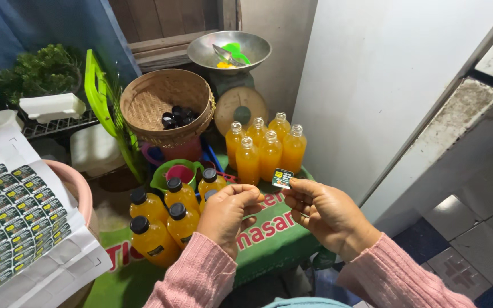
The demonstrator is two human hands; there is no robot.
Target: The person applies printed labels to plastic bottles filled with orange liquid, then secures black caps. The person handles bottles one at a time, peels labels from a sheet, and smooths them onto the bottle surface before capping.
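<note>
My right hand (322, 214) pinches a small dark label sticker (282, 178) between thumb and fingertips. Close beside it, my left hand (229, 214) has its fingers curled, and I cannot tell whether anything is in them. Just left of that hand stand several orange juice bottles with black caps (164, 225). Behind the sticker stands a group of uncapped juice bottles (263, 149). All bottles rest on a green mat with red lettering (275, 242). A sheet of matching stickers (12, 222) lies at the left.
A woven basket (166, 105) holding black caps stands behind the bottles. A kitchen scale with a metal bowl (230, 52) sits further back. A green funnel cup (178, 173), a pink basin (78, 191) and a white wall panel (395, 85) surround the spot.
</note>
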